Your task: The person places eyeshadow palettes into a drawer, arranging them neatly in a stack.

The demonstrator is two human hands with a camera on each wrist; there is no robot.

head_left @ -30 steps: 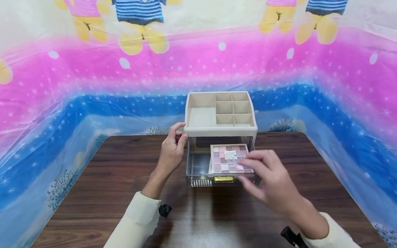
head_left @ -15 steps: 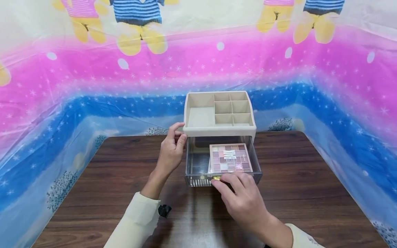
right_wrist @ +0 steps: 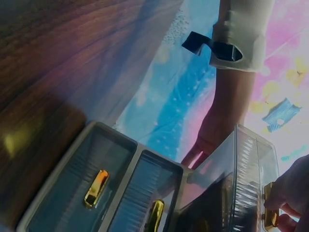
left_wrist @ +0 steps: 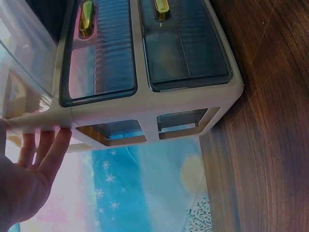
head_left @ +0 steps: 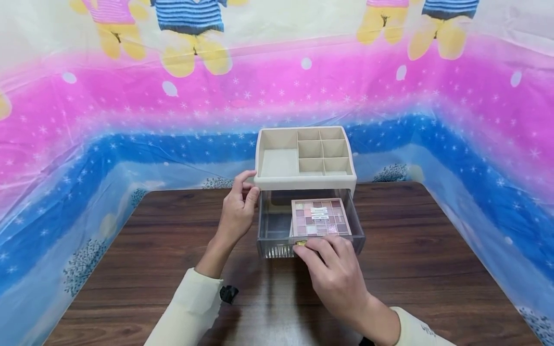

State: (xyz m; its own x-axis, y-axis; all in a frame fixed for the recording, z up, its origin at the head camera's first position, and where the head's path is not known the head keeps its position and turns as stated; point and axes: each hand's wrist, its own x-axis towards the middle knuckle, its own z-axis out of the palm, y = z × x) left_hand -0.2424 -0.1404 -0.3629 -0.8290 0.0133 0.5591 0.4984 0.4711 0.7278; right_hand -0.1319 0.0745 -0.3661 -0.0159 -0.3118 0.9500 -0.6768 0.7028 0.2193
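Note:
A cream desktop organizer (head_left: 305, 182) stands toward the back of the table, with its clear top drawer (head_left: 277, 250) pulled out. Inside that drawer lies a pinkish eyeshadow palette (head_left: 320, 218), over another flat pale item that is mostly hidden. My right hand (head_left: 339, 281) pinches the drawer's gold handle (right_wrist: 270, 220) at the front. The left hand (head_left: 235, 214) rests against the organizer's left side; in the left wrist view its fairly straight fingers (left_wrist: 54, 153) touch the frame.
Two lower drawers with gold handles (left_wrist: 86, 19) are pushed in below. The organizer's top has a wide section and several small compartments (head_left: 333, 149). A dark wooden table (head_left: 164, 269) lies beneath, with a patterned cloth (head_left: 182, 115) hanging behind.
My right hand has come left and down from above the drawer's right side to its gold handle, which it now pinches. The left hand stays on the organizer's side.

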